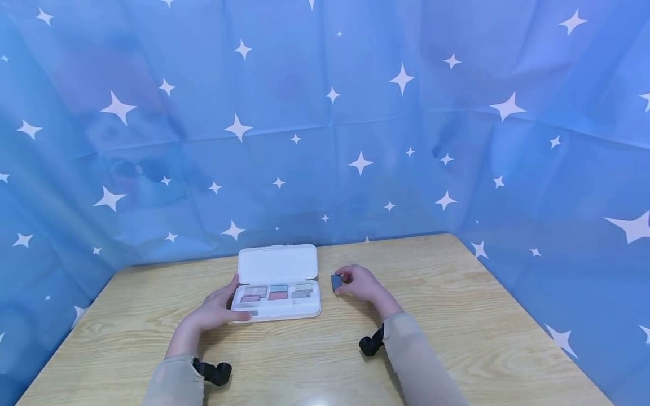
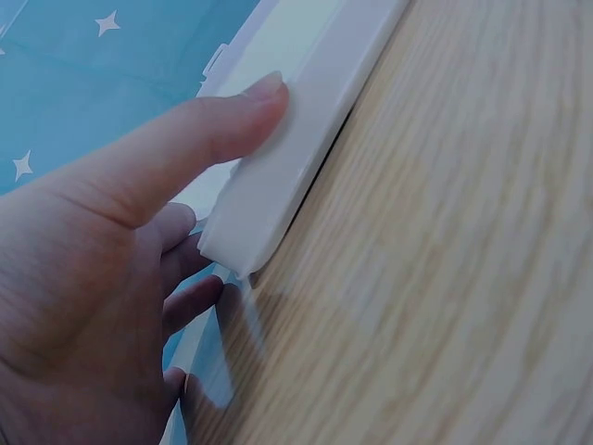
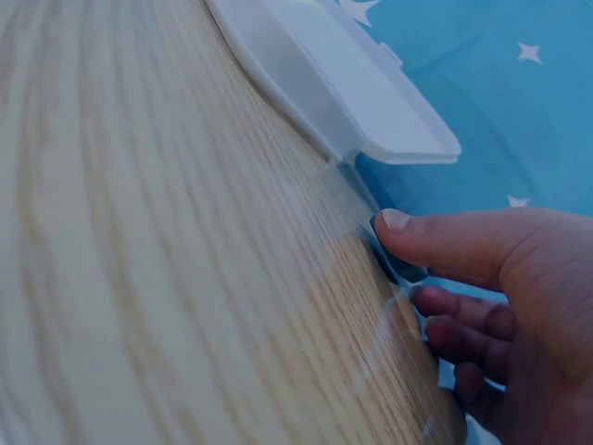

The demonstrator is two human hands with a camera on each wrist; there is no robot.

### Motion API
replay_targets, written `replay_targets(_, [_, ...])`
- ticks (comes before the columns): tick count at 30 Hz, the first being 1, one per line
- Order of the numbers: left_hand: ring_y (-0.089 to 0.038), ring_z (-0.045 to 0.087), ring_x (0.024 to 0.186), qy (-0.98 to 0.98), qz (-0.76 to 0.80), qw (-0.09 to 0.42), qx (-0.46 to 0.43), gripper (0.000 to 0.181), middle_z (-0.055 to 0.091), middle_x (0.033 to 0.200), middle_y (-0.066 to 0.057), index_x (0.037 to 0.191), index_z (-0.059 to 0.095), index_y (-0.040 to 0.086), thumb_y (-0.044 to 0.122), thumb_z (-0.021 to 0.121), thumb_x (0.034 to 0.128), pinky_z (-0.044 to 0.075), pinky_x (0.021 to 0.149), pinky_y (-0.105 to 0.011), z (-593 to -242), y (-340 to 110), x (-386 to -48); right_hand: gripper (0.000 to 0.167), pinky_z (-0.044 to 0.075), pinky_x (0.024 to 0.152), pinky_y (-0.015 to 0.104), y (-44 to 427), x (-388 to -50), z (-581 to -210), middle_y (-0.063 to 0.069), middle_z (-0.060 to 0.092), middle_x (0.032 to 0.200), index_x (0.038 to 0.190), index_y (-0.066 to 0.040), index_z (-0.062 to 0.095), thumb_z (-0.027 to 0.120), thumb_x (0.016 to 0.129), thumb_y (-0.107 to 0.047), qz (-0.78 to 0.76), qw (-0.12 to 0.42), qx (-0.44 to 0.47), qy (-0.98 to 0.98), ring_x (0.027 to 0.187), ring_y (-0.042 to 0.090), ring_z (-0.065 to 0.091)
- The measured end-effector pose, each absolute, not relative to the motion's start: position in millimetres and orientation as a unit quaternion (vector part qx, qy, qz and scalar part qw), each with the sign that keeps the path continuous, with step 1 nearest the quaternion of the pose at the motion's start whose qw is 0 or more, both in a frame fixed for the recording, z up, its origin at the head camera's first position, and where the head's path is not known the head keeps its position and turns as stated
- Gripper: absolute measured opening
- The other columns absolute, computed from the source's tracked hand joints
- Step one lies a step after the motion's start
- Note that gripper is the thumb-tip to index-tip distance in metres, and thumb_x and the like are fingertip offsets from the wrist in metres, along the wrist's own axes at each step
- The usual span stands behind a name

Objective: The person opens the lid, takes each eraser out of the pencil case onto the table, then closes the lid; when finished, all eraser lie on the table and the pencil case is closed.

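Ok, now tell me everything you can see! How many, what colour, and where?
wooden table: 1, light brown, across the lower part of the head view
starry cloth: number of pieces unclear, blue with many white stars, behind the table and at its sides
white case: 1, white, lid open, on the table
small pieces: several, too small to count surely, pink and pale bluish or greyish, inside the case
dark block: 1, dark grey-blue, right of the case
left hand: 1, bare, at the case's left end
right hand: 1, bare, pinching the dark block
sleeves: 2, greyish beige, on the arms
wrist devices: 2, black, by the cuffs
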State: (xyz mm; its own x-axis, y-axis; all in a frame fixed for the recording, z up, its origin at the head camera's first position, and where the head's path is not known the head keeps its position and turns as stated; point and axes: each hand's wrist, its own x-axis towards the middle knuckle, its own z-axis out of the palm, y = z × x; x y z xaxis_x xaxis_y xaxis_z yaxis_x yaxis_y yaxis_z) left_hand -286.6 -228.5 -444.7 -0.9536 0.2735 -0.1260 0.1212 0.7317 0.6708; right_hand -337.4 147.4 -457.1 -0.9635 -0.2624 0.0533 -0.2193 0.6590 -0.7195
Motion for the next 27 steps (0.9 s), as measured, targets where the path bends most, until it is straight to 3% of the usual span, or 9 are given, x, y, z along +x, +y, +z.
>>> replay_targets(17, [-0.052,0.011,0.138,0.924,0.352,0.111,0.100,0.114,0.013,0.156,-0.028,0.156,0.008,0.009,0.044,0.079,0.0748,0.013,0.105,-0.069,-444,-229,-285,0.046,0.045,0.080,0.037,147,-339,-460,0.002,0.057,0.092,0.118,-0.001,0.067,0.083,0.076,-0.012,-0.397,0.032,-0.133,0.908,0.084,0.018,0.051])
replay_targets(23, [-0.050,0.012,0.139,0.924,0.353,0.108,0.100,0.114,0.014,0.157,-0.026,0.156,0.008,0.011,0.047,0.079,0.0747,0.013,0.106,-0.068,-448,-229,-289,0.065,0.045,0.070,0.035,151,-339,-454,0.004,0.057,0.092,0.135,-0.002,0.054,0.081,0.078,-0.012,-0.408,0.051,-0.149,0.899,0.080,0.019,0.051])
replay_targets(27, [-0.050,0.013,0.138,0.924,0.354,0.108,0.100,0.115,0.014,0.157,-0.027,0.156,0.008,0.010,0.047,0.079,0.0739,0.014,0.105,-0.068,-449,-229,-289,0.063,0.045,0.066,0.035,150,-338,-443,0.007,0.058,0.096,0.139,-0.005,0.051,0.078,0.082,-0.014,-0.404,0.054,-0.160,0.899,0.079,0.020,0.053])
